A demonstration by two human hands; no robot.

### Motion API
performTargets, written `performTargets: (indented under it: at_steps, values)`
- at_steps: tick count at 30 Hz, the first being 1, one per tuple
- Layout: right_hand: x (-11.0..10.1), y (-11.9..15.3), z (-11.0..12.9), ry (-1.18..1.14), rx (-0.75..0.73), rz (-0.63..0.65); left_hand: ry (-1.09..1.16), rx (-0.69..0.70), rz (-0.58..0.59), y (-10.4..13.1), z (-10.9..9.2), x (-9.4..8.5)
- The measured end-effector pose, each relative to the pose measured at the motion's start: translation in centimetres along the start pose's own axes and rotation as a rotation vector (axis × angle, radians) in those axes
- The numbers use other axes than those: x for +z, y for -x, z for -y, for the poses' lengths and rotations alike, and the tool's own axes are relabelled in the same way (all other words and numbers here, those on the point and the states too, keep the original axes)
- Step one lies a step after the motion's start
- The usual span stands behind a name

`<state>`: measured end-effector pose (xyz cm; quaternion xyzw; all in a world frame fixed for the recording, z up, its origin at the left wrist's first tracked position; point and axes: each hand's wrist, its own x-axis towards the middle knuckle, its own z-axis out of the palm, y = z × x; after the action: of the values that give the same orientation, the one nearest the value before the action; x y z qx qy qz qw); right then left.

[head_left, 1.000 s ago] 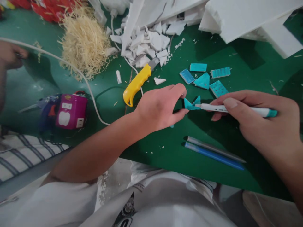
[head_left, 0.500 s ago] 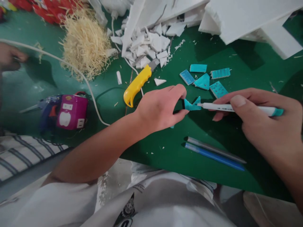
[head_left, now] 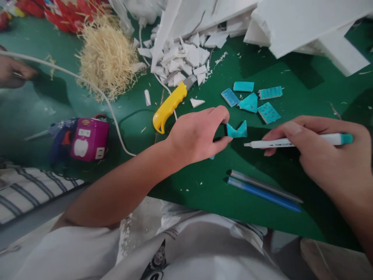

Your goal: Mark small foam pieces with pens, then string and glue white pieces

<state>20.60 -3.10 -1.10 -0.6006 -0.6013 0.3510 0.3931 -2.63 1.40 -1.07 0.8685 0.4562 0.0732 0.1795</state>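
Note:
My left hand (head_left: 201, 134) is closed on a small turquoise foam piece (head_left: 238, 130) with a notched, tail-like end, pinched between thumb and fingers. Part of the piece is hidden by the fingers. Closed around a white marker (head_left: 279, 144) with a teal end, my right hand (head_left: 320, 144) is just right of the piece. The marker's tip is apart from the piece, a little below its right corner. Several coloured foam pieces lie beyond the hands, among them a triangle (head_left: 249, 103) and a dotted square (head_left: 268, 112).
A yellow-handled cutter (head_left: 169, 109) lies beyond my left wrist, near white foam scraps (head_left: 183, 58). Foam sheets (head_left: 309, 23), straw (head_left: 107, 58), a purple power adapter (head_left: 89, 139) and a white cord (head_left: 107, 102) surround the workspace. Two pens (head_left: 264, 194) lie in front. Another person's hand (head_left: 17, 72) is at left.
My right hand has drawn the marker tip off the turquoise piece and lowered it slightly toward me. My left hand keeps its hold on the piece in nearly the same place.

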Motion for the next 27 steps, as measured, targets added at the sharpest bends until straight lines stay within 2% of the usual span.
performTargets:
  at_steps: [5, 8, 13, 18, 23, 27]
  values:
    - [0.08, 0.04, -0.15, 0.085, -0.034, -0.080, 0.011, 0.027, -0.040, 0.04, 0.15, 0.21]
    - [0.03, 0.02, 0.02, 0.073, 0.014, -0.030, 0.018, 0.034, -0.046, 0.07, 0.20, 0.24]
    - [0.05, 0.00, 0.12, 0.077, -0.002, -0.076, 0.007, 0.036, -0.057, 0.09, 0.22, 0.33]
    - [0.15, -0.02, 0.23, 0.048, 0.041, -0.034, 0.013, 0.039, -0.060, 0.10, 0.24, 0.41]
    - [0.15, 0.01, 0.25, 0.031, 0.043, -0.086, 0.014, 0.042, -0.070, 0.13, 0.37, 0.40]
    - [0.01, 0.06, 0.17, 0.043, 0.093, -0.044, 0.020, 0.040, -0.063, 0.15, 0.42, 0.45]
